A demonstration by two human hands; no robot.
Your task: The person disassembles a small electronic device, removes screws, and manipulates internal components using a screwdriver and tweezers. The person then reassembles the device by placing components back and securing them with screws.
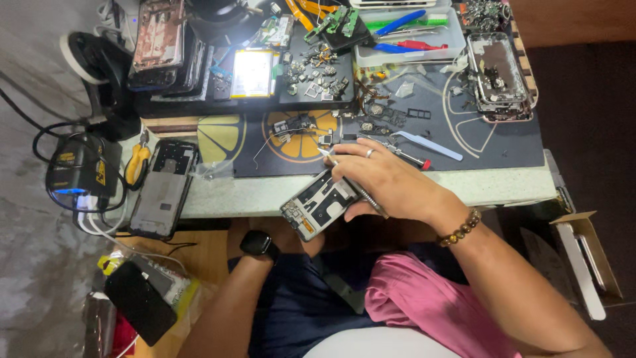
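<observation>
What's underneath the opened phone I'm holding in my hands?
Under the opened phone the left hand supports it, only fingers showing, with dark shorts below. The right hand, holding a metal screwdriver, covers the phone's right end.

We had only one view, from the camera worn on the person's head. It looked steeply down over the chest and lap, so the pink shirt [430, 305] and dark trousers filled the bottom edge. It faced forward across the desk [371, 189], whose near edge crossed the middle of the frame, tilted slightly. The dark work mat [464, 142] lay in the upper half, the far trays cut off at the top. The camera sat close: both forearms entered from below, and the floor [33, 278] showed at left.
</observation>
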